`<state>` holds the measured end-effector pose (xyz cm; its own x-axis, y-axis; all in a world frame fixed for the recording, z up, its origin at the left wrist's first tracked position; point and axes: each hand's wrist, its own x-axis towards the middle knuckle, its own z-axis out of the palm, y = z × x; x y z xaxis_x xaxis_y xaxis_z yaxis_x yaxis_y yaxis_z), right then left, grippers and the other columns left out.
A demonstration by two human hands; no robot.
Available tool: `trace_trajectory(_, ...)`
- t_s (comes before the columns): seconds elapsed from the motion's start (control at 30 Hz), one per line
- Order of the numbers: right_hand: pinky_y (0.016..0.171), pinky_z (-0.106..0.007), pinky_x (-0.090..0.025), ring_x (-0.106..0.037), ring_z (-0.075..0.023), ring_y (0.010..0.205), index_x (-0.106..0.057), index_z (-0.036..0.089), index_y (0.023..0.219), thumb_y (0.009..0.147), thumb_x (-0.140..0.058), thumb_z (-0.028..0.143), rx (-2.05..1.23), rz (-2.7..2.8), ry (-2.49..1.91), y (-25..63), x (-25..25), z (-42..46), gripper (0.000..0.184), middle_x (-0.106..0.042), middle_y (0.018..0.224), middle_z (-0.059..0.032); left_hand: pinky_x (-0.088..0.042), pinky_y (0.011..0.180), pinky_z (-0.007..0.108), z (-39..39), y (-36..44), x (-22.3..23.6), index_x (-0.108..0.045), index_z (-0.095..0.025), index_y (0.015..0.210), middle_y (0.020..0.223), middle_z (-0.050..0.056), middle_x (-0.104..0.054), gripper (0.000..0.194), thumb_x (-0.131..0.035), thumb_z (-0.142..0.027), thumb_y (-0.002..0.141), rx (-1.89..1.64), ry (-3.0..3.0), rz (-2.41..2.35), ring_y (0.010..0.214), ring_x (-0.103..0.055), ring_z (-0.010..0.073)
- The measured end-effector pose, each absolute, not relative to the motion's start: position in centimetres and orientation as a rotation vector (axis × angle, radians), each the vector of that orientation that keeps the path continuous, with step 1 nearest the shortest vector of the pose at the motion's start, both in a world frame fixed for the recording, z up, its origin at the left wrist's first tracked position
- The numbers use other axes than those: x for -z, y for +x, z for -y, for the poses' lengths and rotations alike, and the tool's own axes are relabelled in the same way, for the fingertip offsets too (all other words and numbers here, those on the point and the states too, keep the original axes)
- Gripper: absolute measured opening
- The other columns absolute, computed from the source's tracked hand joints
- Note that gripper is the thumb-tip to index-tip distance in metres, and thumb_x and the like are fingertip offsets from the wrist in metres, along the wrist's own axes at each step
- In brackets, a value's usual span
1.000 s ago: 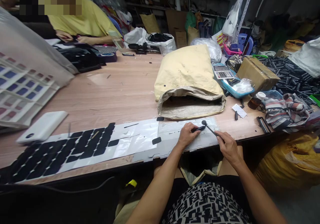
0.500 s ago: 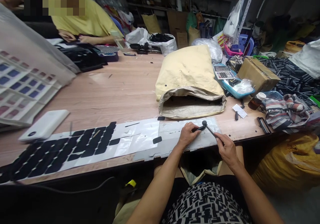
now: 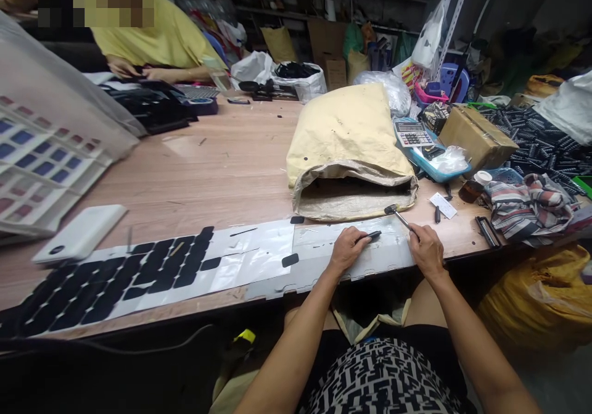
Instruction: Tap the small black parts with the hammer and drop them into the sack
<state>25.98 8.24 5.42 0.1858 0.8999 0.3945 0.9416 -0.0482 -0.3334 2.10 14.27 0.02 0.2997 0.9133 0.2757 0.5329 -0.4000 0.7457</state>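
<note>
My left hand is closed around a slim black piece, whose tip sticks out to the right over a pale sheet at the table's near edge. In my right hand is a small hammer with a metal shaft and a dark head. The head is raised beyond the black piece, apart from it, close to the mouth of a cream sack. A loose black rounded patch lies left of my left hand.
Rows of black patches on white backing run along the left edge, near a white power bank. To the right are a calculator in a blue tray, a cardboard box and a striped cloth. A person in yellow sits opposite.
My right hand has moved right and slightly up, lifting the hammer's head off the black piece. My left hand stays in place with its grip on the piece.
</note>
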Motion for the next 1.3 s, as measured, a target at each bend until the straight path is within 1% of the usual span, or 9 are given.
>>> trace_trajectory(0.1,0.078,-0.03,-0.039,-0.053,-0.0202,0.088,-0.072,0.023,0.117,0.094,-0.05,0.02,0.256,1.76,-2.03,26.7,-4.1,-10.4,0.032,-0.064,0.091,-0.0064,-0.046,0.084,0.036,-14.3,2.1,0.1,-0.073,-0.022,0.095,0.086,0.004,-0.065,0.021,-0.055,-0.032,0.096,-0.929,2.069,-1.276,0.088,-0.058,0.0206)
trace_trajectory(0.2,0.076,-0.03,-0.035,-0.049,-0.0206,0.087,-0.07,0.023,0.119,0.095,-0.05,0.02,0.346,1.809,-2.082,26.8,-3.1,-11.2,0.032,-0.061,0.092,-0.0067,-0.044,0.085,0.036,-14.4,2.0,0.0,-0.071,-0.022,0.092,0.087,0.003,-0.065,0.026,-0.048,-0.032,0.099,-0.893,2.099,-1.263,0.087,-0.057,0.0199)
trace_trajectory(0.33,0.075,-0.031,-0.033,-0.047,-0.0213,0.088,-0.067,0.023,0.122,0.096,-0.049,0.021,0.393,1.841,-2.115,26.3,-3.1,-11.0,0.031,-0.059,0.095,-0.0069,-0.043,0.081,0.037,-14.3,1.8,-0.2,-0.068,-0.022,0.085,0.081,0.003,-0.061,0.034,-0.04,-0.034,0.102,-0.861,2.125,-1.25,0.082,-0.054,0.02)
trace_trajectory(0.57,0.075,-0.031,-0.032,-0.045,-0.022,0.09,-0.064,0.022,0.122,0.096,-0.048,0.022,0.363,1.869,-2.141,26.1,-3.5,-10.9,0.031,-0.057,0.096,-0.0073,-0.042,0.076,0.036,-14.0,1.6,-1.0,-0.057,-0.022,0.069,0.074,0.003,-0.055,0.04,-0.037,-0.036,0.101,-0.886,2.104,-1.23,0.075,-0.05,0.0199)
trace_trajectory(0.77,0.074,-0.032,-0.031,-0.044,-0.0222,0.09,-0.064,0.022,0.121,0.095,-0.048,0.021,0.372,1.869,-2.123,26.2,-3.4,-10.9,0.031,-0.056,0.096,-0.0076,-0.042,0.074,0.035,-13.8,1.6,-1.4,-0.051,-0.022,0.064,0.072,0.003,-0.053,0.042,-0.038,-0.038,0.101,-0.921,2.071,-1.22,0.074,-0.049,0.0193)
trace_trajectory(0.97,0.075,-0.031,-0.031,-0.044,-0.0218,0.09,-0.063,0.022,0.123,0.095,-0.048,0.02,0.359,1.868,-2.138,26.2,-3.5,-10.9,0.032,-0.056,0.097,-0.0074,-0.043,0.077,0.035,-13.5,1.4,-1.7,-0.064,-0.022,0.077,0.078,0.003,-0.062,0.031,-0.049,-0.04,0.096,-0.933,2.036,-1.153,0.08,-0.055,0.0196)
trace_trajectory(1.1,0.074,-0.032,-0.031,-0.045,-0.0217,0.09,-0.064,0.023,0.122,0.095,-0.05,0.021,0.373,1.87,-2.13,26.2,-3.4,-10.8,0.031,-0.057,0.097,-0.0071,-0.042,0.078,0.036,-13.6,1.1,-2.0,-0.063,-0.022,0.073,0.077,0.004,-0.062,0.035,-0.045,-0.04,0.097,-0.877,2.023,-1.125,0.079,-0.053,0.0205)
trace_trajectory(1.23,0.073,-0.032,-0.03,-0.045,-0.0216,0.089,-0.065,0.023,0.121,0.094,-0.051,0.021,0.407,1.855,-2.116,26.4,-3.1,-10.9,0.031,-0.057,0.095,-0.0066,-0.04,0.087,0.038,-13.6,0.4,-2.5,-0.07,-0.023,0.081,0.084,0.004,-0.068,0.023,-0.062,-0.043,0.088,-0.732,2.07,-0.951,0.087,-0.054,0.0224)
trace_trajectory(1.3,0.072,-0.032,-0.029,-0.045,-0.0215,0.089,-0.065,0.024,0.121,0.094,-0.051,0.021,0.422,1.849,-2.105,26.5,-2.8,-11.0,0.031,-0.057,0.095,-0.0063,-0.039,0.093,0.039,-13.2,0.0,-2.7,-0.072,-0.024,0.082,0.089,0.004,-0.069,0.021,-0.068,-0.044,0.084,-0.655,2.115,-0.852,0.094,-0.054,0.0233)
